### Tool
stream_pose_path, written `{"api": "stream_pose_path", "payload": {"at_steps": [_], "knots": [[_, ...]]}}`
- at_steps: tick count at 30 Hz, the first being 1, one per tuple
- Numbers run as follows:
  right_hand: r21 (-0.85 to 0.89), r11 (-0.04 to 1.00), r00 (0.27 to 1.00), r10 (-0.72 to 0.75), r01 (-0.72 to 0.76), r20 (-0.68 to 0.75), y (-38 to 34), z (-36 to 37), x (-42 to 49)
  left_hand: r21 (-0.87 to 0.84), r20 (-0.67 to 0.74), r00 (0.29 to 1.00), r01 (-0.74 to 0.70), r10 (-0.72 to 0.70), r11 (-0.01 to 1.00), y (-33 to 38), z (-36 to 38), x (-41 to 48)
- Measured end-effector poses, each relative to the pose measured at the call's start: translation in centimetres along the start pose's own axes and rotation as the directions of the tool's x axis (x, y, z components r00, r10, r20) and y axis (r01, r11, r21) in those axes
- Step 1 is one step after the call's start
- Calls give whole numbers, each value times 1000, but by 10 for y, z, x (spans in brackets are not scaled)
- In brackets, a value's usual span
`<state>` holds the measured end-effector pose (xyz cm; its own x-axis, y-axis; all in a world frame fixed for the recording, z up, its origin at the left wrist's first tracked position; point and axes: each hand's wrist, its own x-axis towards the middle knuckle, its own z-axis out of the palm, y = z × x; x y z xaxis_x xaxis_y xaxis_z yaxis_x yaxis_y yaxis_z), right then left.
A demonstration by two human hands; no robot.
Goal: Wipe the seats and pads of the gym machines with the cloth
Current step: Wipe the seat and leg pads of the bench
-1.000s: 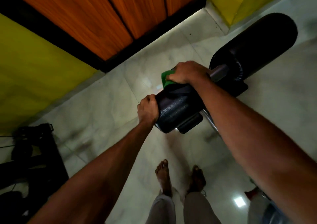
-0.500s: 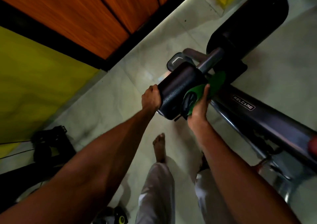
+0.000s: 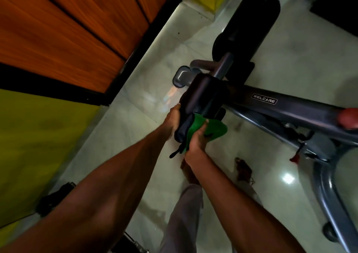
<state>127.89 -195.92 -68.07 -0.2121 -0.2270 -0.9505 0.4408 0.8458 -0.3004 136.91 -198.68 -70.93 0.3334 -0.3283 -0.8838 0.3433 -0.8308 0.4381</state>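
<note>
The green cloth [image 3: 207, 129] is pressed against the near end of the black roller pad [image 3: 201, 99], the right hand [image 3: 195, 141] clenched on it. The left hand [image 3: 173, 117] seems to clasp the pad's far side, though dim light blurs the fingers. This is mid-wipe; next, the cloth should sweep around the remaining surface.

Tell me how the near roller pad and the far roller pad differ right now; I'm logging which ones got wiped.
The near pad is gripped by the left hand, with the right hand pressing the green cloth against its lower end; the far pad is untouched. The near pad looks shorter and lies closer to the person; the far pad looks longer. Both are black padded cylinders on one grey bar.
</note>
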Motion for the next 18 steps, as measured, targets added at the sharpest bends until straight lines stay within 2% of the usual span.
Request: {"api": "stream_pose_path", "payload": {"at_steps": [4, 6, 9, 12, 15, 18], "knots": [[65, 998, 999, -14, 17, -50, 5, 21, 0, -47, 93, 994, 65, -60, 997, 36, -3, -65], [-26, 1000, 998, -19, 18, -62, 8, 25, 1, -39, 125, 989, 85, -79, 996, 40, -9, -82], [-128, 991, 997, -16, 26, 79, -4, 23, -41, -88, 136, 988, 82, -69, 993, 51, -15, -101], [-145, 989, 995, 0, 15, 104, -25, 14, -82, -87, 176, 982, 84, -68, 993, 57, -18, -114], [-181, 968, 970, -133, 171, 204, -51, 14, -110, -97, 217, 975, 59, -36, 994, 73, -18, -133], [-52, 983, 930, -149, 177, 336, -87, 19, -126, -57, 248, 968, -27, 40, 998, 101, -17, -146]]}}
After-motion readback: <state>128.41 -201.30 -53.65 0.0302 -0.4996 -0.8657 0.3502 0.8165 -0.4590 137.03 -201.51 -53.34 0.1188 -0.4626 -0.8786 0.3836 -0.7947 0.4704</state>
